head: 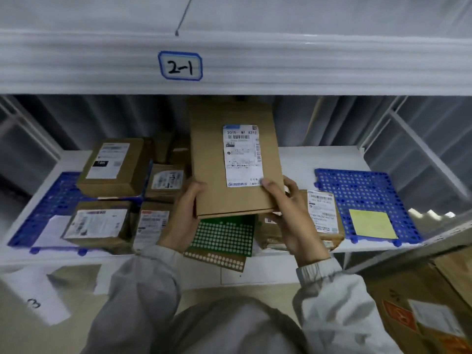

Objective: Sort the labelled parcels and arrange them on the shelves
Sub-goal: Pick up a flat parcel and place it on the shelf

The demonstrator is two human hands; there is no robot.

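The white shelf [301, 154] spans the whole view, with a beam above it carrying a blue-bordered tag [180, 65] that reads "2-1". Three perforated mats lie on the shelf board. The left blue mat [53, 198] holds four labelled cardboard parcels packed close together: a large box [112, 167] at the back, a wide one [98, 224] in front of it, a smaller box [166, 181] to the right at the back, and another [153, 226] in front near the shelf edge. More brown boxes stand behind these, too shadowed to count. The right blue mat [367, 195] holds only a yellow sheet [371, 223]. Between them a green mat [224, 233] lies over a brown perforated one [217, 259] that overhangs the front edge.

The flat cardboard parcel [235, 159] is held above the green mat, tilted back into the shelf opening, its white shipping label [242, 155] facing up. The left hand [184, 213] grips its lower left edge, fingers curled underneath out of sight. The right hand [288, 213] grips the lower right corner, thumb pressed on the label's bottom corner, fingers wrapped beneath. Just right of that hand sits another labelled parcel [324, 215] at the shelf front. A large carton [419, 310] stands lower right.
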